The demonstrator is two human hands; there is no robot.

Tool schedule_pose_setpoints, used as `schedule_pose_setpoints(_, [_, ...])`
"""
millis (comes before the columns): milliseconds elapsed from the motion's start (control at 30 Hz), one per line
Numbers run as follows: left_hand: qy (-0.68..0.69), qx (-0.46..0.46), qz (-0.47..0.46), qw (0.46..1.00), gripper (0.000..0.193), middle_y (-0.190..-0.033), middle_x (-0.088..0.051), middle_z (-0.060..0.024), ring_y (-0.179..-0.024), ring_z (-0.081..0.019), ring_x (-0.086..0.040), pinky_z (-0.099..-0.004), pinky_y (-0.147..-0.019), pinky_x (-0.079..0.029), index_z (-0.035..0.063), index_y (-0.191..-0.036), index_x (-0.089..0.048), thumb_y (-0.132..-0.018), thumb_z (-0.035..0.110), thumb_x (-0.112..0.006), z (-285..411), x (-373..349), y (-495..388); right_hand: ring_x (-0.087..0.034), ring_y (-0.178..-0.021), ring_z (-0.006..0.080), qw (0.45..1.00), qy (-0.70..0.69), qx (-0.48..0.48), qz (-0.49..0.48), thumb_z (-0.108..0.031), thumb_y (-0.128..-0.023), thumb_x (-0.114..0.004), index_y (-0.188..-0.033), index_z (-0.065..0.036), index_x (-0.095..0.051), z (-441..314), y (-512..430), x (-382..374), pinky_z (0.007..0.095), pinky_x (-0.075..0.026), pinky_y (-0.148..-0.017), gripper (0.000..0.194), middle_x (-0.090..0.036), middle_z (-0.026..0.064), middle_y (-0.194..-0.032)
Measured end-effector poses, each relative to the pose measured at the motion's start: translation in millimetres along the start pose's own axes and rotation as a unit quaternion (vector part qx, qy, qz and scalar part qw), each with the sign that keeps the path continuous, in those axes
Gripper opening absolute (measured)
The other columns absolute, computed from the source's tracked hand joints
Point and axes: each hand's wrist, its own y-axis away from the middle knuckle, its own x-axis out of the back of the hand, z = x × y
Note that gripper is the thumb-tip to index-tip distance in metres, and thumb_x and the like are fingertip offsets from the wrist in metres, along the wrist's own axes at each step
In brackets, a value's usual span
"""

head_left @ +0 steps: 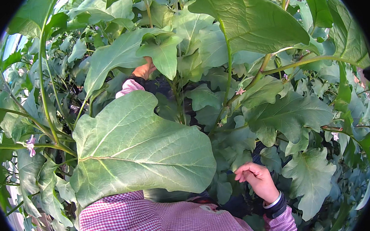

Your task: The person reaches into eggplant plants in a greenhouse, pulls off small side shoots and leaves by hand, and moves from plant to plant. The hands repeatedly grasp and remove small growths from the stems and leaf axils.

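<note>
My left hand (144,69) reaches in among eggplant plants. Its fingertips are hidden behind a lobed eggplant leaf (165,54), so whatever they may touch does not show. To the right of that hand, several upright eggplant stems (178,98) rise beside a thin vertical string (181,83). Lower right, my right hand (256,180) has its fingers curled in, with nothing visible between them. Its fingertips are close to the edge of a drooping leaf (239,158); contact is unclear. A broad eggplant leaf (148,150) covers part of my left arm and upper body.
A thick side branch (256,78) slants across the right, bearing a faded flower (240,91). Another branch (29,145) with a pale purple flower (31,145) extends at left. Large leaves (249,21) overhang the top. Dark ground sheeting (239,198) shows between the leaves.
</note>
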Motion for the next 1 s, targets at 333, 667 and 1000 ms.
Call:
schedule_pose_setpoints(333, [-0.122, -0.055, -0.113, 0.984, 0.048, -0.114, -0.062, 0.0013, -0.099, -0.0105, -0.061, -0.0327, -0.088, -0.051, 0.0152, -0.128, -0.055, -0.098, 0.052, -0.047, 71.3, -120.7, 88.8, -0.050, -0.127, 0.0299, 0.971, 0.131, 0.169, 0.105, 0.005, -0.089, -0.049, -0.140, 0.007, -0.035, -7.2, -174.3, -59.4, 0.0353, -0.046, -0.101, 0.053, -0.048, 0.0239, -0.136])
schedule_pose_setpoints(667, [0.077, 0.058, -0.157, 0.983, 0.038, -0.105, -0.067, -0.0064, -0.090, -0.0180, -0.066, -0.0334, -0.080, -0.057, 0.0077, -0.118, -0.056, -0.103, 0.037, -0.037, 52.6, -95.0, 99.1, -0.062, -0.082, 0.0149, 0.936, -0.327, 0.091, 0.090, -0.010, -0.092, -0.062, -0.111, -0.004, -0.060, -26.7, -328.8, -78.4, 0.0331, -0.053, -0.078, 0.020, -0.065, 0.0030, -0.095])
schedule_pose_setpoints(1000, [0.060, 0.034, -0.027, 0.997, 0.039, -0.120, -0.064, -0.0112, -0.104, -0.0220, -0.066, -0.0344, -0.088, -0.055, 0.0037, -0.130, -0.052, -0.103, 0.031, -0.046, 100.8, -118.9, 187.7, -0.055, -0.066, 0.0098, 0.946, -0.247, 0.182, 0.105, -0.012, -0.093, -0.060, -0.092, -0.002, -0.062, -7.4, -354.4, -87.6, 0.0266, -0.046, -0.059, 0.010, -0.064, 0.0032, -0.080])
